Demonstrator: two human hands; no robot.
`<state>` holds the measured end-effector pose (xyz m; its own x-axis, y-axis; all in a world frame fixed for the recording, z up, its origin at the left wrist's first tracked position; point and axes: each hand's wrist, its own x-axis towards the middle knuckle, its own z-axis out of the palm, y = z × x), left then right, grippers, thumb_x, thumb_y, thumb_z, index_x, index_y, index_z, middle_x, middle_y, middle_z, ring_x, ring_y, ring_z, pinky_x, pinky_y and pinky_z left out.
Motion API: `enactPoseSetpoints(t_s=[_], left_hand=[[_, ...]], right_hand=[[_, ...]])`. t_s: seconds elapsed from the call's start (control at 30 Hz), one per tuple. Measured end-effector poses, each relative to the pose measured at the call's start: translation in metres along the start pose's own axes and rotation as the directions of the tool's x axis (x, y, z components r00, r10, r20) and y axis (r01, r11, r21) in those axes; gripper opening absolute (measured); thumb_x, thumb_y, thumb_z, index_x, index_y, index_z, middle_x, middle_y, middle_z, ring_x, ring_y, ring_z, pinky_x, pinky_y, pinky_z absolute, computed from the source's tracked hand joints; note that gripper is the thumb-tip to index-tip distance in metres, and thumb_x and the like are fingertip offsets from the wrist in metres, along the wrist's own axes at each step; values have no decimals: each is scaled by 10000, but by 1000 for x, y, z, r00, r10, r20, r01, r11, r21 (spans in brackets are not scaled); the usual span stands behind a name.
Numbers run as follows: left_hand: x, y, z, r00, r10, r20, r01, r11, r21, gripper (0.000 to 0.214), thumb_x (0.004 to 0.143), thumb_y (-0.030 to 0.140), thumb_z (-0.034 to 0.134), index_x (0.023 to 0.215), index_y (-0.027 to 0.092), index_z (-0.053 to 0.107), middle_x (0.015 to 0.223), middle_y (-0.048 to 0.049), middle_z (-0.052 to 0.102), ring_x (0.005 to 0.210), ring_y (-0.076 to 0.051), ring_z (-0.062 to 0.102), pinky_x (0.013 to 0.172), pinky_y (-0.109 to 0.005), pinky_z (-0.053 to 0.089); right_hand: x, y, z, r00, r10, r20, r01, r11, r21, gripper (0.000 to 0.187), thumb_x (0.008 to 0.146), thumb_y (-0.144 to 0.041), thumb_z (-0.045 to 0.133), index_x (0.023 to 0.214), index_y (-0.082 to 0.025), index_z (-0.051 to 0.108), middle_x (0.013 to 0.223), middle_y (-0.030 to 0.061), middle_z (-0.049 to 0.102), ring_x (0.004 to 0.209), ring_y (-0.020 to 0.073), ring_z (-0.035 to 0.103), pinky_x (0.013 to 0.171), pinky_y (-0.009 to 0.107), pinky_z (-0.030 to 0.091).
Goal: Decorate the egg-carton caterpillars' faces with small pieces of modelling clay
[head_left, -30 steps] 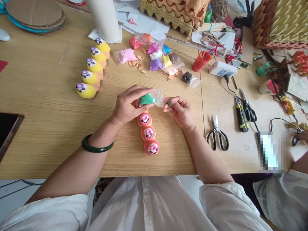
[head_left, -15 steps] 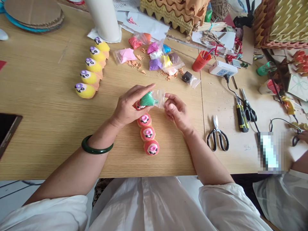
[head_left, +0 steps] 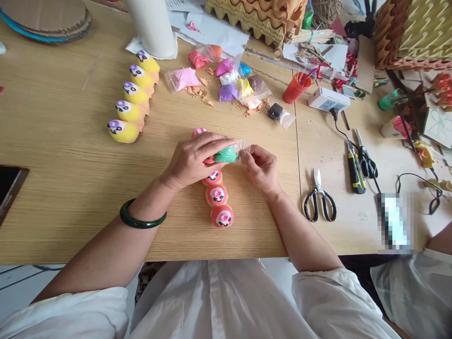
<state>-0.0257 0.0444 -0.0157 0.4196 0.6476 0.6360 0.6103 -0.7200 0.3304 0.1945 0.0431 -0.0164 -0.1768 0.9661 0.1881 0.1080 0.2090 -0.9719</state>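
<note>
My left hand lies over a lump of green clay inside a clear plastic bag, gripping it from above. My right hand pinches the bag's loose end. Beneath my hands runs a line of round pink-and-orange clay pieces with flower-like faces, the farthest ones partly hidden by my left hand. A dark green bangle circles my left wrist. To the left stands a row of yellow clay pieces.
Small bags of coloured clay and wood shavings lie beyond my hands. On the right are black-handled scissors, a power strip and a red cup. A blurred phone lies near another person's arm.
My hands have drawn closer together and moved the bagged green clay slightly right. My left hand now lies flatter over it. The view has shifted slightly.
</note>
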Motion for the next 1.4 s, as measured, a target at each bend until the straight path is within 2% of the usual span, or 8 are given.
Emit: enactPoseSetpoints(t_s=[0.13,0.33,0.5,0.67,0.87,1.1,1.23,1.4], left_hand=[[2,1,0,1000,-6,3,6,999,-37,436,991,194,697,1419,270,680,1286,-43,769,1163,-212,750,1084,-339,580],[1,-1,0,1000,17,18,-15,993,-121,441,981,204,713,1416,273,691,1280,-47,784,1162,-208,760,1079,-321,591],[0,2,2,997,-3,73,14,988,-155,391,999,248,708,1389,264,716,1260,-58,793,1129,-208,769,1063,-323,607],[2,2,0,997,16,78,-3,987,-161,385,996,247,708,1381,248,719,1277,-53,797,1141,-197,770,1076,-309,601],[2,2,0,999,43,33,-36,981,-193,361,994,258,717,1355,249,736,1262,-54,806,1123,-193,782,1064,-298,612],[5,2,-3,994,-104,-22,97,973,-211,338,1004,298,679,1336,279,739,1299,-55,798,1170,-207,773,1076,-337,621],[5,1,-3,995,-87,-43,75,969,-235,344,1003,276,678,1342,275,736,1295,-57,800,1167,-204,776,1073,-324,619],[4,-1,0,993,-82,-82,63,975,-211,363,990,237,670,1347,264,731,1273,-56,800,1158,-199,775,1055,-305,620]], right_hand=[[0,-4,-1,999,-2,-45,0,999,-47,564,893,-702,719,679,-196,595,618,-43,482,572,87,377,567,279,293],[1,-9,0,996,87,-21,-83,989,120,540,844,-733,764,775,-209,652,668,-36,525,591,99,407,562,274,317],[-1,-8,-3,997,38,-71,-39,999,-19,556,914,-708,702,688,-202,660,610,-31,505,572,101,390,576,292,316],[2,-6,-3,995,70,-73,-60,989,132,550,856,-725,759,707,-213,626,652,-29,547,578,98,417,563,278,331],[2,-9,-5,995,74,-74,-72,997,28,610,855,-795,703,706,-212,601,622,-38,486,585,103,378,562,279,308],[2,-5,-6,988,48,146,-49,999,7,616,906,-767,665,678,-202,574,649,-33,481,613,101,387,602,277,324],[2,-4,-8,991,-1,137,13,996,-89,599,955,-750,603,705,-206,610,667,-11,567,633,118,457,652,288,385],[1,-4,-8,983,68,171,-66,998,-17,587,902,-753,681,703,-207,592,616,-48,457,593,102,368,581,276,306]])
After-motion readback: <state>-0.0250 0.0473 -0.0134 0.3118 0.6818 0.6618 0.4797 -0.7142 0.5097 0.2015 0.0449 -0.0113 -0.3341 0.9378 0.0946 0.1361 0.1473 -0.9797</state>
